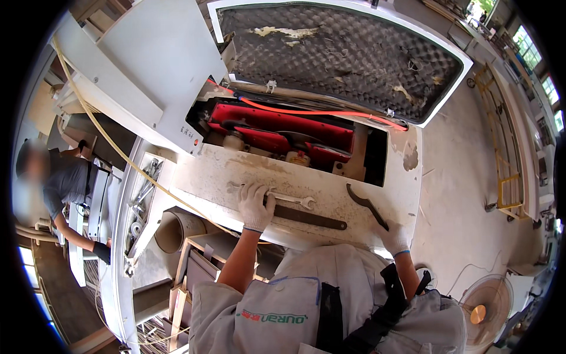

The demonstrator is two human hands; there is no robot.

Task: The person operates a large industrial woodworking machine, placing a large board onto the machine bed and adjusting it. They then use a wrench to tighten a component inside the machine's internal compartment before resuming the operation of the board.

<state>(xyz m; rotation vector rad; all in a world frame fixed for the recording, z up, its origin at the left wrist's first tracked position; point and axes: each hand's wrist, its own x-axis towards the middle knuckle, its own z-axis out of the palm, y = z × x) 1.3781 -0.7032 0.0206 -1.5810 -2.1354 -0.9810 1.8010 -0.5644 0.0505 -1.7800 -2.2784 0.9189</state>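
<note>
My left hand [256, 206], in a pale work glove, is over a silver open-end wrench [293, 198] on the machine's worn white ledge [265, 171]. Its fingers bend around the wrench's shank and hide part of it. Just nearer to me lies a dark flat metal bar [312, 218] with a hole at its right end; its left end runs close to my left hand. At the right of the ledge, my right hand [394, 237], also gloved, is closed on the lower end of a dark, curved hook spanner [367, 203]. The spanner slants up and leftward.
Beyond the ledge, a machine opening shows red housings [283, 127] and an orange hose [312, 112] under a raised foam-lined lid [342, 56]. A yellow hose [112, 141] crosses at left, near another person [71, 183]. A fan [483, 310] stands at lower right.
</note>
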